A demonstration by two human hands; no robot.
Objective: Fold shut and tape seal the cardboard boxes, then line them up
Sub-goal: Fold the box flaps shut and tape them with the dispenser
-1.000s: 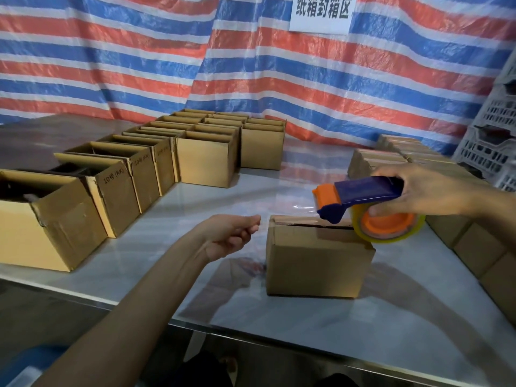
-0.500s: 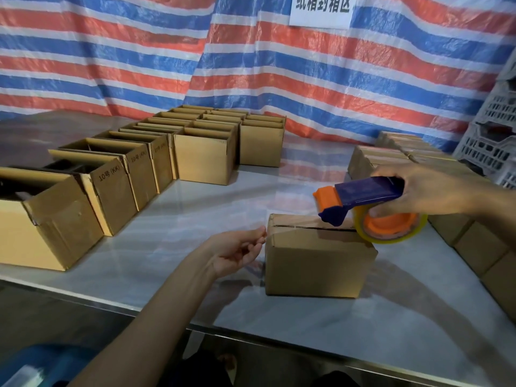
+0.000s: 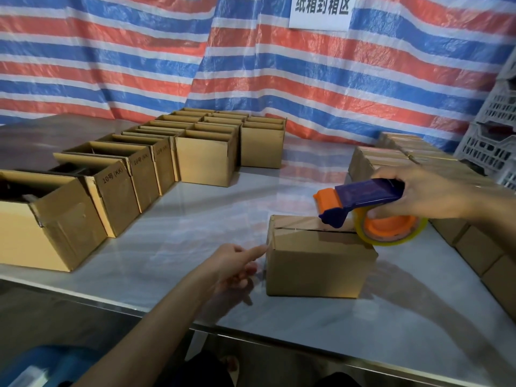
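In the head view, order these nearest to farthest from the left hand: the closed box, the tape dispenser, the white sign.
1. Closed box, just right of the left hand.
2. Tape dispenser, over the box's right end.
3. White sign, high on the back tarp.

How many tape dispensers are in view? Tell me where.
1. The tape dispenser is gripped by the right hand, over the closed box in front. Others could be hidden inside the open boxes.

Striped tarp (image 3: 111,65) w/ white sign (image 3: 319,12) behind my worktop (image 3: 223,208); white crates (image 3: 497,141) stacked at my far right.
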